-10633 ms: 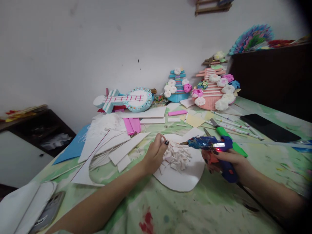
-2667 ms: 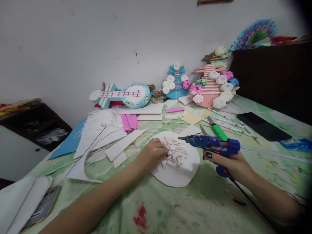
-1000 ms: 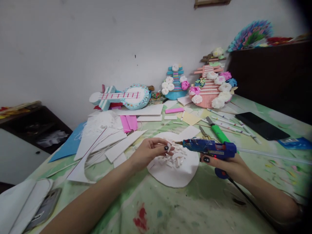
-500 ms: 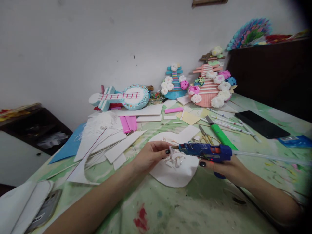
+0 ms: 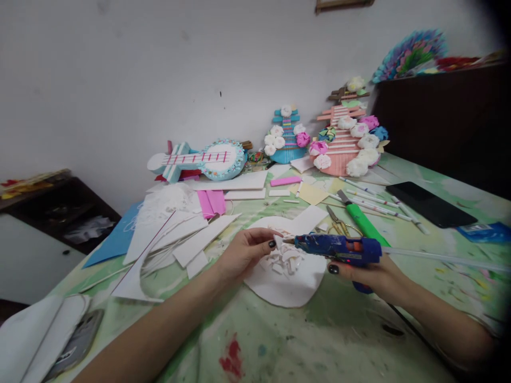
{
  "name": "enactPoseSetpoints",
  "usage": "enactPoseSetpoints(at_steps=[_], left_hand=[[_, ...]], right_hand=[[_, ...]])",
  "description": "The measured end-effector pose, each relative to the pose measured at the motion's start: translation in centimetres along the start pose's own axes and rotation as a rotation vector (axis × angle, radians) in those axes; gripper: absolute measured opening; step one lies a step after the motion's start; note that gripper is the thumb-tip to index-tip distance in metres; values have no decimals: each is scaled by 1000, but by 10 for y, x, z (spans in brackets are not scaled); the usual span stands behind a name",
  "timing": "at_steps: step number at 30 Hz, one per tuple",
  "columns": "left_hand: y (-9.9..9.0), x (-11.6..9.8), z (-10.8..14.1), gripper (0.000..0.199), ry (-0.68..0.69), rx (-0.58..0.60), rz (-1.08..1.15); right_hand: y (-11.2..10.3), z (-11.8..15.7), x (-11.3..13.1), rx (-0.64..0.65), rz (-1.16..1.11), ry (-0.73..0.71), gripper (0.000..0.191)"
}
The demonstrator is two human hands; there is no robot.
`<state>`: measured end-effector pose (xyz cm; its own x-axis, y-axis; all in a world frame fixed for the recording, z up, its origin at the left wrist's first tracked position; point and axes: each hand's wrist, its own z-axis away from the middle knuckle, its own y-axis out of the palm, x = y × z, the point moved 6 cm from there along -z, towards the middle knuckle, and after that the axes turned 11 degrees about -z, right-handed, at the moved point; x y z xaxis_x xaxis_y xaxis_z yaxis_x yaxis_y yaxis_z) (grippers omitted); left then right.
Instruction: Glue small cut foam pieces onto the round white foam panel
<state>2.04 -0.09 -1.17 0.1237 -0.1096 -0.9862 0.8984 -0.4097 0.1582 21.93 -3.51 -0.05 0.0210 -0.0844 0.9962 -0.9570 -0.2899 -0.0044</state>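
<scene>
A blue hot glue gun (image 5: 339, 248) is gripped in my right hand (image 5: 373, 274), its nozzle pointing left and a long clear glue stick coming out of its back. Between the thumb and fingers of my left hand (image 5: 249, 250) is a small white foam piece (image 5: 278, 243), right at the nozzle tip. Beneath both hands lies a round white board (image 5: 285, 290) with a rectangular neck at its far side. A loose pile of white scraps (image 5: 285, 260) rests on the middle of this board.
Scissors (image 5: 339, 221), a green cutter knife (image 5: 365, 221), several pens and a black phone (image 5: 431, 204) lie to the right. White foam offcuts (image 5: 203, 239) and tangled cord are on the left. Decorated paper instruments (image 5: 287, 138) stand along the wall.
The white piece in my left hand is turned a little and shows more beside the nozzle. Otherwise the hands hold nearly the same place; the view has shifted slightly.
</scene>
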Motion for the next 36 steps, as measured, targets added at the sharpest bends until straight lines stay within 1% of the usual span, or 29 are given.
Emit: enactPoseSetpoints(at_steps=[2, 4, 6, 7, 9, 11, 13, 15, 17, 20, 23, 25, 28, 33, 36], left_hand=[[-6, -3, -2, 24, 37, -40, -99], [-11, -9, -5, 22, 97, -87, -286], [-12, -19, -7, 20, 191, -121, -573], [-9, -25, -8, 18, 256, -126, -735], [2, -36, -9, 15, 427, -110, -1049], [18, -42, -10, 16, 605, -46, -1303], [34, -41, -12, 20, 723, 67, -1496], [46, -37, -17, 23, 768, 200, -1647], [53, -33, -22, 23, 776, 310, -1769], [59, -28, -30, 20, 773, 407, -1883], [61, -23, -34, 21, 747, 482, -1895], [62, -20, -35, 24, 724, 511, -1895], [62, -16, -35, 23, 696, 519, -1906], [61, -14, -34, 24, 695, 482, -1916], [61, -14, -34, 20, 683, 509, -1904]], right_hand=[[-6, 0, 2, -81, -32, 0, 29], [-14, -1, 3, -198, -77, 7, 30], [-26, -2, 4, -330, -121, -9, 28], [-32, -3, 5, -393, -144, -40, 26], [-45, -5, 6, -495, -186, -103, 25], [-56, -6, 6, -580, -222, -134, 26], [-64, -7, 6, -625, -251, -154, 27], [-67, -7, 9, -627, -274, -188, 27], [-68, -8, 11, -623, -290, -207, 25], [-67, -8, 8, -638, -308, -163, 23], [-65, -8, 6, -632, -306, -144, 23], [-64, -8, 6, -628, -290, -134, 23], [-64, -8, 6, -626, -280, -133, 23], [-62, -8, 9, -596, -271, -155, 25], [-61, -8, 9, -587, -276, -153, 27]])
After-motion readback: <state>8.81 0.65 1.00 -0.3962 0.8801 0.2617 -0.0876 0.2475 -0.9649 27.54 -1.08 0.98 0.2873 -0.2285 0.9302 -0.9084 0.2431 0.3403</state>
